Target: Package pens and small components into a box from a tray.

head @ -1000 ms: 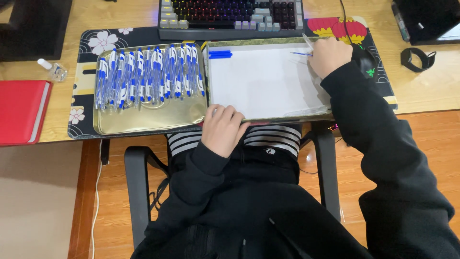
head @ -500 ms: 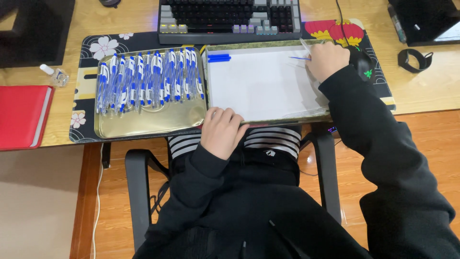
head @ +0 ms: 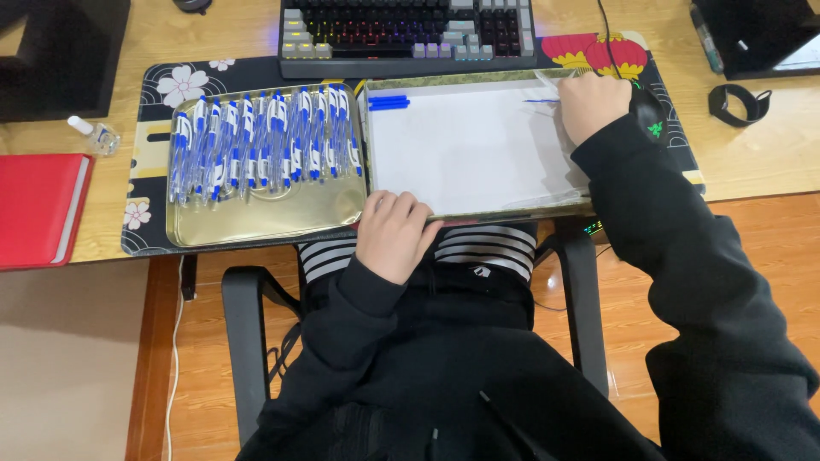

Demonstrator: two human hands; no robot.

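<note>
My left hand [head: 395, 232] rests on the near edge of a white-lined tray [head: 470, 171], fingers curled over its rim. My right hand [head: 591, 104] is at the tray's far right corner, closed on a blue pen [head: 541, 102] whose tip points left over the white lining. Two blue pen caps or pens [head: 389, 102] lie at the tray's far left corner. To the left, a gold tray [head: 265, 218] holds a row of several blue and white pens [head: 260, 141].
A backlit keyboard [head: 408, 34] sits behind the trays on a flowered desk mat [head: 145, 183]. A red notebook [head: 38, 205] and small clear bottle [head: 92, 135] lie at left. A mouse [head: 649, 119], a black strap [head: 739, 102] and dark screens lie around. The chair is below.
The view has shifted slightly. My right hand stays at the tray's far right corner with the pen; my left hand remains on the near edge.
</note>
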